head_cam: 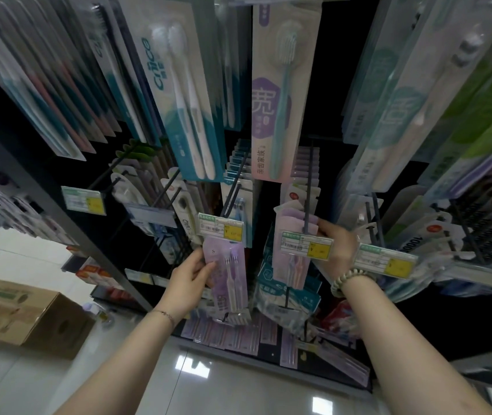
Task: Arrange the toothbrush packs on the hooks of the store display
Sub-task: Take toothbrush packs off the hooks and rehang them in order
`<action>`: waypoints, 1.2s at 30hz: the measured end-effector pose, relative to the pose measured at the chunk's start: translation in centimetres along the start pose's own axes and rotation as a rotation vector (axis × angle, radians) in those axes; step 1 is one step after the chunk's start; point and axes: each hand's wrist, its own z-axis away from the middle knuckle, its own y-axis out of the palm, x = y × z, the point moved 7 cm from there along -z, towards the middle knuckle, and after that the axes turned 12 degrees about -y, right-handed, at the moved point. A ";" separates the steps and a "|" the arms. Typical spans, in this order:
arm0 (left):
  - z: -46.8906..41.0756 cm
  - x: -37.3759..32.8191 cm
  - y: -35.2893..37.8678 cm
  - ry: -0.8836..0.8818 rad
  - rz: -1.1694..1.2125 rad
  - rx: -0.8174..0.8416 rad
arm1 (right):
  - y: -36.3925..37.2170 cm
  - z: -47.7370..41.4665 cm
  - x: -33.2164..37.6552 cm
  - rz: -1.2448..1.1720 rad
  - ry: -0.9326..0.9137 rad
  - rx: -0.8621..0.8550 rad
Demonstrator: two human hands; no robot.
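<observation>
Left hand has its thumb and fingers curled round the edge of a purple toothbrush pack, holding it upright in front of the display, just under a yellow and green price tag. Right hand, with a bead bracelet on the wrist, is up at the top corner of the pink packs hanging on a black hook, but another tag covers most of it so I can't tell if it's pinching them or only touching. There's a cardboard box on the floor off to the left
</observation>
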 end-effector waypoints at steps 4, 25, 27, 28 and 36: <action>0.1 -0.2 0.1 0.005 0.010 0.015 | -0.7 0.1 -0.3 0.516 -0.123 0.006; 0.9 -4.3 4.7 0.063 0.019 0.168 | -2.2 7.3 0.7 0.645 0.041 -0.038; 0.6 -4.9 5.3 0.072 0.001 0.165 | -2.5 7.8 0.7 0.616 0.075 -0.078; 0.4 -5.3 5.6 0.084 -0.013 0.162 | -2.7 8.1 0.8 0.609 0.081 -0.097; -0.3 -7.3 7.9 0.113 -0.079 0.226 | -3.7 10.0 1.7 0.572 0.111 -0.174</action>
